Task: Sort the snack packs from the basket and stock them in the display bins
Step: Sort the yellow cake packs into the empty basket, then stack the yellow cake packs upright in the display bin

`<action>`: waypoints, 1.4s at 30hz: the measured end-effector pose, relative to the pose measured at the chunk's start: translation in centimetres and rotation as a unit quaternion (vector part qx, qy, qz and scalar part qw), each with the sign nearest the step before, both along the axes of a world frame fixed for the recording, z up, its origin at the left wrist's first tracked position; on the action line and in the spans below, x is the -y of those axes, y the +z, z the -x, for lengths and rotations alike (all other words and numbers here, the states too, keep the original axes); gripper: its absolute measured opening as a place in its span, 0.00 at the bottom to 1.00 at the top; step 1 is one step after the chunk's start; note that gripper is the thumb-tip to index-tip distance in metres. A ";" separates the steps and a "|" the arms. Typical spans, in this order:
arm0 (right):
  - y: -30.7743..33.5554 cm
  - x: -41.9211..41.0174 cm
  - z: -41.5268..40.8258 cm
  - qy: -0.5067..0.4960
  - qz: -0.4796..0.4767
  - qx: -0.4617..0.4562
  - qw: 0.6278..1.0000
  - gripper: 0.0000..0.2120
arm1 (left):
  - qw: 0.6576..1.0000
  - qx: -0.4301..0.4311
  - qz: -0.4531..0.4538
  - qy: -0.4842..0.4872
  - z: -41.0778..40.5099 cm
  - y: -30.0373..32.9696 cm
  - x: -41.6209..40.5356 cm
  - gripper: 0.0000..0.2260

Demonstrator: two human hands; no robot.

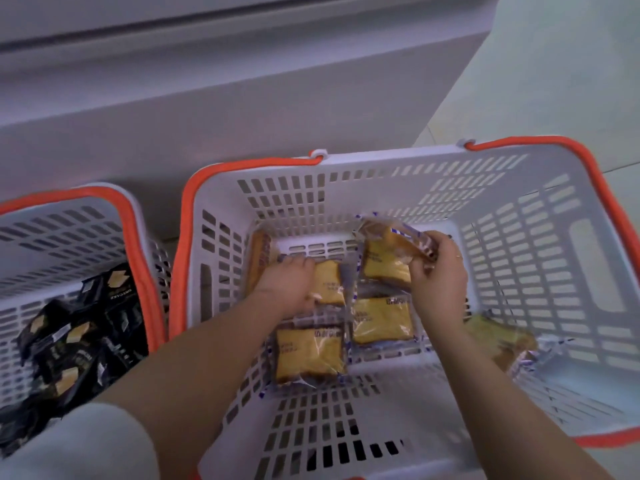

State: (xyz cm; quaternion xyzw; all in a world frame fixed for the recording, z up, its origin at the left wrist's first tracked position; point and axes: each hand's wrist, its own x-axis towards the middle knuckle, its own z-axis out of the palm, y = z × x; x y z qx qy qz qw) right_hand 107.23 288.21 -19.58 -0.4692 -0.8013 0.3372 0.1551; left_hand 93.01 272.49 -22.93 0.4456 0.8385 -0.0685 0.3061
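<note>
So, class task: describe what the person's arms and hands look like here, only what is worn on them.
Both forearms are bare, with no gloves, watch or bracelet visible on the left hand or the right hand. A pale, whitish-grey sleeve covers the left upper arm at the lower left edge. A small ring may sit on one of the right hand's fingers, too blurred to confirm.

Basket point(540, 216) open-topped; bare floor right of packs point(382, 320); slotted walls hem sides.

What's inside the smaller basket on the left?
The left basket holds a heap of black snack packs with gold markings. What lies beneath the heap is covered, and a sleeve hides its near corner.
</note>
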 end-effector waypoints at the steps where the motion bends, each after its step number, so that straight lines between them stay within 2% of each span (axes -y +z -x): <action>1: 0.1 0.1 0.1 -0.014 0.002 -0.006 1.000 0.14 | 0.999 0.000 -0.009 0.043 0.5 0.3 -0.2 0.19; 3: 0.3 0.2 0.1 0.009 -0.008 0.014 1.000 0.13 | 0.995 -0.011 -0.022 0.098 1.5 0.8 -0.3 0.15; 6: 0.4 1.2 -0.4 0.175 -0.064 0.102 0.977 0.13 | 0.996 0.010 -0.016 0.090 1.5 1.8 0.0 0.15; 8: 0.3 2.7 -0.8 0.324 -0.084 0.212 0.918 0.14 | 0.993 0.041 -0.026 0.104 0.6 3.5 0.4 0.14; 10: 0.4 4.5 -1.0 0.450 -0.036 0.318 0.834 0.17 | 0.989 0.063 -0.062 0.115 -0.3 6.0 1.6 0.14; 11: 0.9 5.3 -0.8 0.479 0.001 0.341 0.809 0.17 | 0.987 0.067 -0.099 0.106 -0.9 7.6 2.7 0.14; 12: 1.7 6.0 -0.3 0.490 0.024 0.336 0.804 0.16 | 0.982 0.063 -0.158 0.085 -1.4 9.3 4.2 0.13; 14: 4.0 7.5 0.9 0.477 0.029 0.283 0.831 0.14 | 0.957 0.010 -0.290 0.005 -2.2 13.0 8.2 0.11; 17: 8.5 10.7 3.3 0.448 -0.004 0.160 0.879 0.11 | 0.929 -0.050 -0.364 -0.038 -3.3 16.2 15.5 0.12; 19: 11.7 13.6 4.8 0.462 0.008 0.101 0.881 0.09 | 0.937 -0.056 -0.344 -0.010 -4.2 16.8 20.0 0.13; 21: 14.2 16.5 5.9 0.511 0.018 0.092 0.855 0.09 | 0.947 -0.066 -0.315 0.014 -4.9 16.6 23.9 0.17; 24: 16.6 20.4 6.7 0.591 -0.017 0.139 0.794 0.10 | 0.967 -0.029 -0.248 0.053 -6.1 15.3 28.4 0.24; 28: 18.6 23.3 6.2 0.645 -0.043 0.244 0.723 0.12 | 0.995 0.032 -0.086 0.041 -7.7 13.1 32.1 0.22; 30: 19.6 23.3 5.8 0.633 -0.035 0.265 0.726 0.13 | 0.998 0.018 -0.060 0.021 -8.0 13.0 32.8 0.20; 32: 20.4 22.9 5.4 0.603 -0.028 0.285 0.745 0.12 | 0.997 -0.004 -0.071 0.000 -8.3 12.9 33.1 0.17; 35: 20.5 23.8 5.5 0.588 -0.010 0.319 0.744 0.12 | 0.995 -0.030 -0.090 -0.007 -8.5 13.3 33.9 0.16; 39: 18.7 28.9 6.7 0.547 0.105 0.372 0.742 0.18 | 0.993 -0.039 -0.113 -0.009 -8.5 14.3 36.6 0.15; 42: 17.7 33.5 7.6 0.485 0.194 0.350 0.778 0.15 | 0.986 -0.041 -0.161 0.020 -8.3 15.6 39.0 0.15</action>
